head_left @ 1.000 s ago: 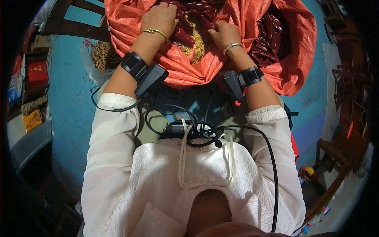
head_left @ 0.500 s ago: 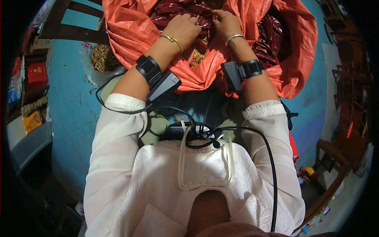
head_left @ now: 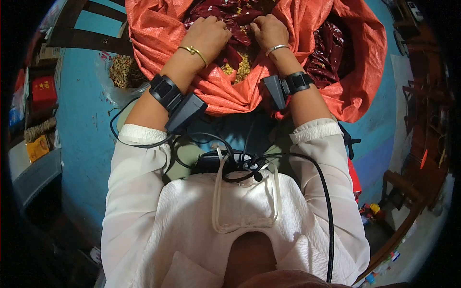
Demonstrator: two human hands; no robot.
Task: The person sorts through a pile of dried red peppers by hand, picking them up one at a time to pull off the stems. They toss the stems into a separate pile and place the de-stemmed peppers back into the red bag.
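Observation:
An orange woven sack (head_left: 158, 33) lies open in front of me, full of dried red chillies (head_left: 331, 48). A patch of yellow chilli seeds (head_left: 242, 67) shows between my wrists. My left hand (head_left: 209, 33) rests curled on the chillies at the sack's middle, fingers closed over a dark red chilli (head_left: 238, 34). My right hand (head_left: 269, 30) is just beside it, fingers bent down into the same pile and gripping chillies. Both forearms carry black wrist devices with cables.
A clear plastic bag of chilli stems and seeds (head_left: 120, 72) lies on the blue floor (head_left: 86, 144) left of the sack. Boxes and a red tin (head_left: 43, 89) stand on shelves at far left. Wooden furniture (head_left: 413, 182) lines the right side.
Both hands drew back slightly toward me from deeper in the sack, and the yellow seeds between the wrists show again.

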